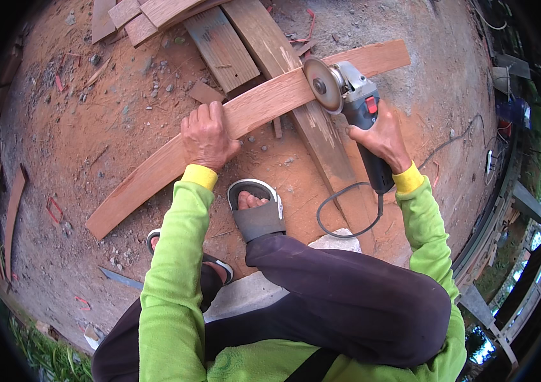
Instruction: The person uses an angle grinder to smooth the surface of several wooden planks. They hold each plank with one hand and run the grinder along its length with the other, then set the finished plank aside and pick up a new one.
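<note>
A long reddish wooden board (265, 102) lies slantwise before me, its middle crossing a thicker timber beam (320, 138). My left hand (208, 136) grips the board's edge left of that crossing, knuckles on top. In my right hand (383, 136) is an angle grinder (368, 110) with a dark body and a red switch. Its disc (322, 86) stands on edge at the board, just right of the beam; whether it spins or cuts in cannot be told. The grinder's black cord (318, 215) loops down from the handle's end.
More cut boards (156, 19) are piled at the top left, beside a short plank (222, 47). Long strips (15, 219) lie at the far left. Pebbles and red strap scraps (54, 210) litter the dirt. My sandalled foot (256, 205) is close below the board. A power strip (489, 162) lies right.
</note>
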Demonstrator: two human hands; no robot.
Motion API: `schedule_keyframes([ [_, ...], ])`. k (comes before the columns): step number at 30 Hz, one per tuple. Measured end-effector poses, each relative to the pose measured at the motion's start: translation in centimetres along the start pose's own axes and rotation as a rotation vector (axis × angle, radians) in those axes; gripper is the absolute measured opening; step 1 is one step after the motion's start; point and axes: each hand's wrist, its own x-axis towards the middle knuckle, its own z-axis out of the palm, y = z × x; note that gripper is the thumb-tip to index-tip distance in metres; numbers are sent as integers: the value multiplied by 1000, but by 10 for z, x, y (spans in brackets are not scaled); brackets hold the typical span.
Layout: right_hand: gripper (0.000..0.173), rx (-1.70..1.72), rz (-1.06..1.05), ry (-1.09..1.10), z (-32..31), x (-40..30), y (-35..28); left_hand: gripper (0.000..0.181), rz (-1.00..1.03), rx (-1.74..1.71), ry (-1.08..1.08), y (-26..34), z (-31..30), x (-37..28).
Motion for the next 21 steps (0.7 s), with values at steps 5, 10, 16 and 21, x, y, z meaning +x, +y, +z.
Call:
schedule_keyframes([
  [5,56,-17,39,-30,-3,2,-7,47,4,-6,6,1,-2,0],
  [10,59,-21,47,-35,-3,2,-5,46,3,-12,6,1,-1,1],
  [16,58,-45,58,-42,-5,2,-10,46,4,-12,11,0,-1,0],
  [21,59,-52,47,-31,-3,5,-6,49,3,-7,10,0,0,0],
])
